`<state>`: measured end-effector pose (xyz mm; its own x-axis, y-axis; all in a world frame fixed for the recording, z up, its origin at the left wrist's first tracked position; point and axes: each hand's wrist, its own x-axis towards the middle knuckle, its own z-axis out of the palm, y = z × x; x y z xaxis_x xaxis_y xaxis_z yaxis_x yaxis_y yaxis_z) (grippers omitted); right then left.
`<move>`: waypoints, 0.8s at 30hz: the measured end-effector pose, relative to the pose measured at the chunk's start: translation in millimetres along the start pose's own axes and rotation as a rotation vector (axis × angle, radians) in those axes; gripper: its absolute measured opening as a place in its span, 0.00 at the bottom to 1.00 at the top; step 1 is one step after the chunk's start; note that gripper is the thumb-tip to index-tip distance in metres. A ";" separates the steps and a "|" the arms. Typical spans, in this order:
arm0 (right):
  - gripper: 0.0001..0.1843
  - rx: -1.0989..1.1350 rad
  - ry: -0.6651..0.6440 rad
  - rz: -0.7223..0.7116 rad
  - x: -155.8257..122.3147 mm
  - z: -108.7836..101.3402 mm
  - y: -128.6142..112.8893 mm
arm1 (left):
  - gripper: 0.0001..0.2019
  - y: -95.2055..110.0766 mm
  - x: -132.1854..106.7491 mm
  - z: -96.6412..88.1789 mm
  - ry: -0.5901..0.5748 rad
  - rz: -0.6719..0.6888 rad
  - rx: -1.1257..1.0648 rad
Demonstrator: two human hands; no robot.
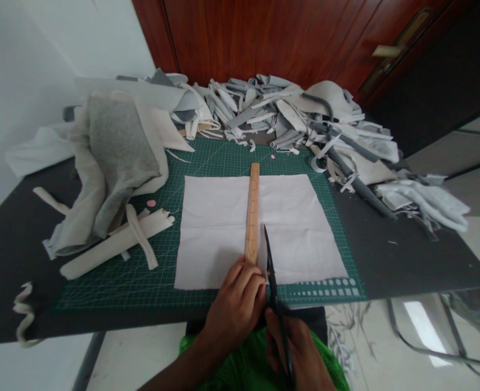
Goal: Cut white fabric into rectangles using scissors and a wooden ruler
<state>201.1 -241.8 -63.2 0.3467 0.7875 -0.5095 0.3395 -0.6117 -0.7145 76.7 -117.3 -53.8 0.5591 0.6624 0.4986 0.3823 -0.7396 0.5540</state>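
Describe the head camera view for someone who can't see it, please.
A person's left hand rests on the end of a straight wooden ruler lying on a square of white cloth, while the right hand holds long black scissors. The cloth lies on a green cutting mat, with a heap of grey and white fabric scraps behind.

A white wall (28,70) is rising along the left side of the room, and a reddish-brown wooden door (264,38) is standing closed behind the long dark tabletop (411,255), its pale lever handle (386,51) catching the light. One grey metal table leg (89,361) is dropping to the floor at the lower left. Pale polished floor tiles (358,347) are spreading beneath the table and off to the right, and they're throwing back a bright patch of daylight (425,326) - the room is looking evenly, softly lit.
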 end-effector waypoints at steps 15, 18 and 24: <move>0.45 0.112 -0.009 0.148 -2.8 -18.0 -28.6 | 0.07 -0.9 -4.3 1.3 0.051 0.021 -0.045; 0.44 0.151 -0.061 0.197 -3.4 -23.0 -35.5 | 0.07 -0.6 -5.7 -0.5 0.049 0.028 -0.064; 0.41 0.171 -0.196 0.153 6.9 -26.5 -36.8 | 0.06 -0.4 -5.9 -3.0 0.056 0.014 -0.097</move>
<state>214.1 -215.8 -27.8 0.2018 0.6971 -0.6880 0.1385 -0.7157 -0.6845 71.0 -120.5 -55.0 0.5212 0.6596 0.5416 0.3001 -0.7357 0.6072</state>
